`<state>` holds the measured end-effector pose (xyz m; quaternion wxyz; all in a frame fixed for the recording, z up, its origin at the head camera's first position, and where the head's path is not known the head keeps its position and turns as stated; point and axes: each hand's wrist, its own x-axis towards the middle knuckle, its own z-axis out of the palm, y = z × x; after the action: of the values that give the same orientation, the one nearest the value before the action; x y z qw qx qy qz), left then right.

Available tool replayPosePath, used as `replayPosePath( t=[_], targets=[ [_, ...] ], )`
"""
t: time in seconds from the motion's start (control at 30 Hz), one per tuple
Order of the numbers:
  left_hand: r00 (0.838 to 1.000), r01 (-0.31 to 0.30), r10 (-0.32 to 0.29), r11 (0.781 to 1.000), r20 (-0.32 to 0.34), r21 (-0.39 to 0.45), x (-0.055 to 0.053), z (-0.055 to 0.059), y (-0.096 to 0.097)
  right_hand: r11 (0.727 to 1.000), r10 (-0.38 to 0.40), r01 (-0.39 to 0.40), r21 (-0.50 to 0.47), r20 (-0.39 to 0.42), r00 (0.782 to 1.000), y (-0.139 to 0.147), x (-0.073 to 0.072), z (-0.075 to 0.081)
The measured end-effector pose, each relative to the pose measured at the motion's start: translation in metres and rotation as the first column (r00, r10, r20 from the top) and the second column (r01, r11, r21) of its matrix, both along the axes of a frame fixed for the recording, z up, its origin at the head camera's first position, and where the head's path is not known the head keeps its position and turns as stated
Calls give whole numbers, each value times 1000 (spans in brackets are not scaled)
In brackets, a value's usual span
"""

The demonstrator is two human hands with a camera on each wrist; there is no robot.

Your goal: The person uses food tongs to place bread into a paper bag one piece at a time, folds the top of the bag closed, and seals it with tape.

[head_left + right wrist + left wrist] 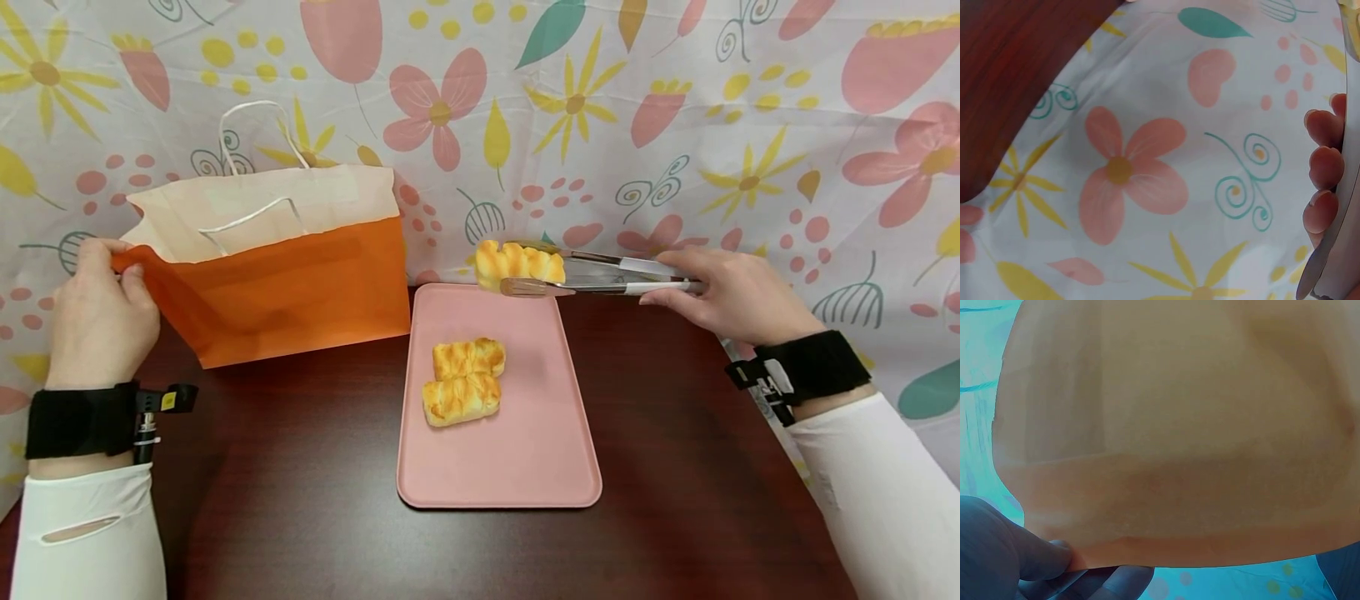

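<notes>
An orange paper bag (292, 292) with white handles stands on the left, its top open. My left hand (105, 308) pinches the bag's left top edge; the left wrist view shows thumb and fingers on the paper rim (1210, 547). On the right, my right hand (731, 292) grips metal tongs (600, 287). Between the tong tips a golden bread roll (521, 265) is held above the far end of a pink tray (525, 450). Two similar bread rolls (461, 398) lie side by side on the tray. In the right wrist view, fingertips (1324, 165) wrap the tongs' metal arm (1341, 231).
A dark wooden table (300, 492) carries the bag and tray. Behind them hangs a white cloth (675, 108) printed with flowers and leaves. The bag's right side stands close to the tray's far left corner.
</notes>
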<state>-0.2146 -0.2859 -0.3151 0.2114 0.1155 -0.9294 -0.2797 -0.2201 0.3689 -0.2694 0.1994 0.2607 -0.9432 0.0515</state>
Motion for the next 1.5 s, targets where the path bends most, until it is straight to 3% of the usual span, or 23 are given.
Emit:
replayPosePath(
  t=[0.23, 0.47, 0.77, 1.5],
  targets=[
    [1000, 5, -6, 1000, 18, 4, 0, 0, 0, 1000, -23, 23, -16, -14, 1000, -11, -6, 8],
    [1000, 1, -2, 1000, 18, 11, 0, 0, 1, 1000, 8, -11, -28, -84, 996, -24, -15, 17],
    [999, -6, 5, 1000, 32, 16, 1, 2, 2, 1000, -1, -1, -31, -81, 997, -39, -21, 33],
    [1000, -3, 3, 1000, 18, 8, -1, 0, 0, 995, 95, -96, -2, -142, 985, -95, -50, 67]
  ],
)
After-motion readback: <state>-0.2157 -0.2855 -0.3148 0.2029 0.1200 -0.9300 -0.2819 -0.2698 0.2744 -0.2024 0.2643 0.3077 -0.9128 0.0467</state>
